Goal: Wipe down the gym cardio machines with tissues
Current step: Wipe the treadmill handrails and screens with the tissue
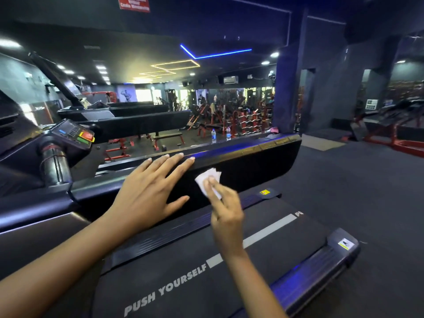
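A black treadmill fills the lower view, its belt (pixel 263 255) printed with "PUSH YOURSELF". Its tall black side panel (pixel 259 164) runs from the left to the centre right. My left hand (pixel 149 191) lies flat on that panel with straight, spread fingers, the fingertips at the top rail. My right hand (pixel 226 212) pinches a folded white tissue (pixel 207 180) and presses it against the panel's face, just right of my left hand.
A treadmill console (pixel 73 134) with red and green buttons stands at the left beside a round post (pixel 55 166). Two water bottles (pixel 220 134) stand beyond the panel's rail. Red weight racks and benches (pixel 229 120) fill the gym floor behind. Dark rubber flooring (pixel 367 193) lies to the right.
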A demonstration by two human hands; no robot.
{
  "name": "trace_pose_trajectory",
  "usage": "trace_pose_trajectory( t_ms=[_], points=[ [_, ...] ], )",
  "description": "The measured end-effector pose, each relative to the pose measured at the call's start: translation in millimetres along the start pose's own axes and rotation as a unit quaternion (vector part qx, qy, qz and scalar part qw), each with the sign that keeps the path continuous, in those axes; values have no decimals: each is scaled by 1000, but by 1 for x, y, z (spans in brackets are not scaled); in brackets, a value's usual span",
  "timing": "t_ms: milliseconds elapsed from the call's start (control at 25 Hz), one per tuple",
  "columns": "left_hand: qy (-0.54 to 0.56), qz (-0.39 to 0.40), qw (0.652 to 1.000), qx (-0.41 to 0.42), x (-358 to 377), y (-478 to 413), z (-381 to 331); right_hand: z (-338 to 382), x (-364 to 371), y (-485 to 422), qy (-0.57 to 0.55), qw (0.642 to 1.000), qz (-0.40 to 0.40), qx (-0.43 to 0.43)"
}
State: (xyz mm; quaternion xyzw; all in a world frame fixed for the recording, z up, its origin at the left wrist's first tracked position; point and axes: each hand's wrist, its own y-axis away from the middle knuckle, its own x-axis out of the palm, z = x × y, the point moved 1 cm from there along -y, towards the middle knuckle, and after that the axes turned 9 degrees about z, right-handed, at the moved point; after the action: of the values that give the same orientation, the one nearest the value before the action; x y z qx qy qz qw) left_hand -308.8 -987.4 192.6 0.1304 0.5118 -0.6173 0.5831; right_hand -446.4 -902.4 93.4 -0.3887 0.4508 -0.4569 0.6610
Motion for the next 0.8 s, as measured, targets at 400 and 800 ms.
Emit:
trace_pose_trajectory(
  t_ms=[400, 800],
  points=[
    [-94, 34, 995, -11, 4, -15, -7, -96, -9, -6, 66, 996, -61, 22],
    [-78, 23, 997, -14, 3, -15, -11, -31, -4, -28, -7, 995, -44, -89]
  ],
)
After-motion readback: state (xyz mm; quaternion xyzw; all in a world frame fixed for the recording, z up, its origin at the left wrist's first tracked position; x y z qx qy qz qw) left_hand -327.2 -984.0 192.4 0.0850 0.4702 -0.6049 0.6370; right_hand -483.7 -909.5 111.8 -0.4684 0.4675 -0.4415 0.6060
